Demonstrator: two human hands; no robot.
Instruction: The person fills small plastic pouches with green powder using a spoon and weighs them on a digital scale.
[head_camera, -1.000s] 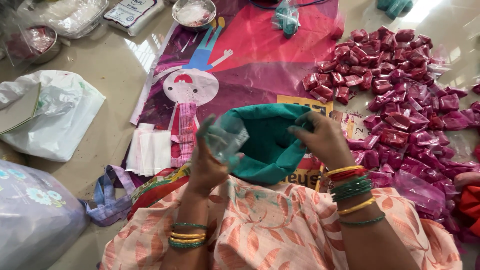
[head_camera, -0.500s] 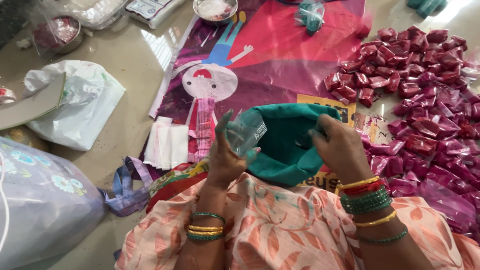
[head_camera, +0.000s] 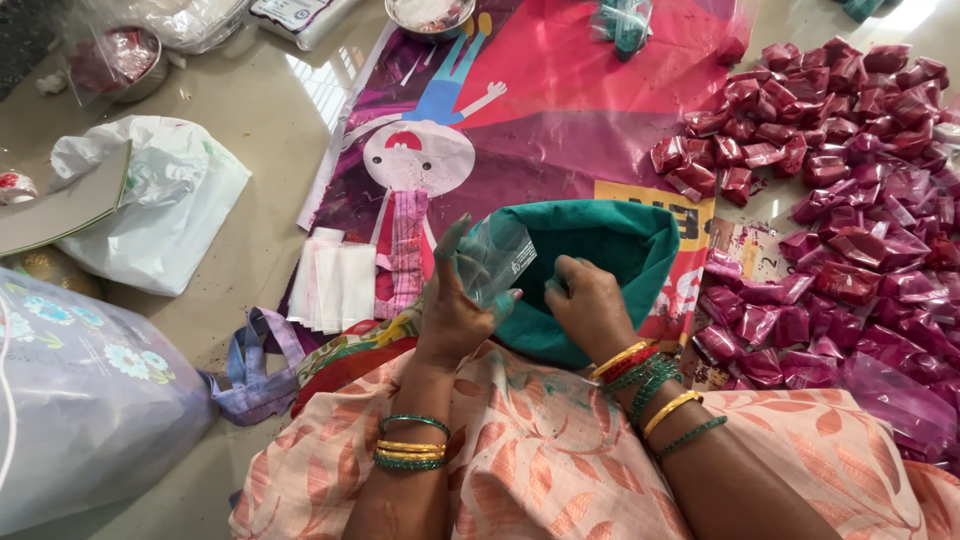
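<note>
While our left hand (head_camera: 455, 315) is pinching a small clear plastic pouch (head_camera: 495, 262) upright, mouth open for filling, our right hand (head_camera: 590, 305) is curling closed inside the green-powder bag (head_camera: 610, 250) just right.

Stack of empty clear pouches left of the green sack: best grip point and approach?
Stack of empty pouches lies flat on the mat's left edge. Probably pinch the top pouch's near short edge from above, the left hand's side; the layers look thin and fanned, so edges lift easiest.

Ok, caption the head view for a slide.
Left hand holds a clear pouch over a green bag; right hand in it, pink packets beside.
</note>
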